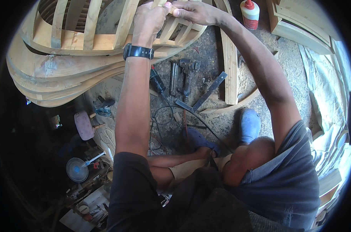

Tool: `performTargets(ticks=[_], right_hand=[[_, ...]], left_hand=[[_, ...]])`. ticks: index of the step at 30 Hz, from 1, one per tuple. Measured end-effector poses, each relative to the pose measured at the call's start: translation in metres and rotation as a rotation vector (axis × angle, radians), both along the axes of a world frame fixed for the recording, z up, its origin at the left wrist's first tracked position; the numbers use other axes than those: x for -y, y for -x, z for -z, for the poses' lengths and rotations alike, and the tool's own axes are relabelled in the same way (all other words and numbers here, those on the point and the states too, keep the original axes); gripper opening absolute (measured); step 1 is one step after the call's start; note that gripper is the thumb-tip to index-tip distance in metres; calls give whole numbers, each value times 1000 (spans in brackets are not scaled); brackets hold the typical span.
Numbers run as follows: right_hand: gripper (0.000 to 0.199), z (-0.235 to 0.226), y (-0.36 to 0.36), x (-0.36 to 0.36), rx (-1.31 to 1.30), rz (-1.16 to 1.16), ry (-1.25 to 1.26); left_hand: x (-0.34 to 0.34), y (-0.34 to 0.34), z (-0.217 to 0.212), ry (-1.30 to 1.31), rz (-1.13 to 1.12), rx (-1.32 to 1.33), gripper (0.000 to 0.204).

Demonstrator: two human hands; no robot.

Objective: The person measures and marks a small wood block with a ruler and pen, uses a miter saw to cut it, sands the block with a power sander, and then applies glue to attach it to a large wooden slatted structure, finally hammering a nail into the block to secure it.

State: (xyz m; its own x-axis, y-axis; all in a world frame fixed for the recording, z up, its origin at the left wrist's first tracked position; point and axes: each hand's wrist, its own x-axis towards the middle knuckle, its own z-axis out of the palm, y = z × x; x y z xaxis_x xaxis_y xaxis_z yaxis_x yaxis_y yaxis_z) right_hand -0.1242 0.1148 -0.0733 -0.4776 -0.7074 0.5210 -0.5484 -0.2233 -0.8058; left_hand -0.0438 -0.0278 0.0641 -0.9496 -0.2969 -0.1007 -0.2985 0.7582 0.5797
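Note:
My left hand (150,18), with a black watch (138,51) on its wrist, is closed at a pale wooden slat (159,3) of a curved wooden frame (77,40). From the right, my right hand (196,12) meets it at the top edge of the view, thumb and fingers pressed together. Between the two hands shows a small tan bit (171,11), too small to name. The fingertips partly hide each other. Several upright slats stand along the frame, above stacked curved layers of wood.
On the dusty floor lie a drill (189,71), a black corded tool (158,82), a metal square (209,92), a wooden beam (230,69) and a curved strip (237,105). A red-capped glue bottle (250,15) stands at the far right. A fan (77,170) is at the left.

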Motion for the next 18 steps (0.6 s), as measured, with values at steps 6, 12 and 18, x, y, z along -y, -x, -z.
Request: performTargets(ticks=[6, 12, 18], right_hand=[[49, -5, -11, 6, 50, 54, 12], [55, -18, -21, -7, 221, 1, -46], [48, -25, -6, -8, 215, -82, -120]], left_hand=[[14, -9, 0, 133, 249, -200, 34], [4, -16, -3, 20, 353, -240, 27], [25, -13, 1, -315, 330, -155, 30]])
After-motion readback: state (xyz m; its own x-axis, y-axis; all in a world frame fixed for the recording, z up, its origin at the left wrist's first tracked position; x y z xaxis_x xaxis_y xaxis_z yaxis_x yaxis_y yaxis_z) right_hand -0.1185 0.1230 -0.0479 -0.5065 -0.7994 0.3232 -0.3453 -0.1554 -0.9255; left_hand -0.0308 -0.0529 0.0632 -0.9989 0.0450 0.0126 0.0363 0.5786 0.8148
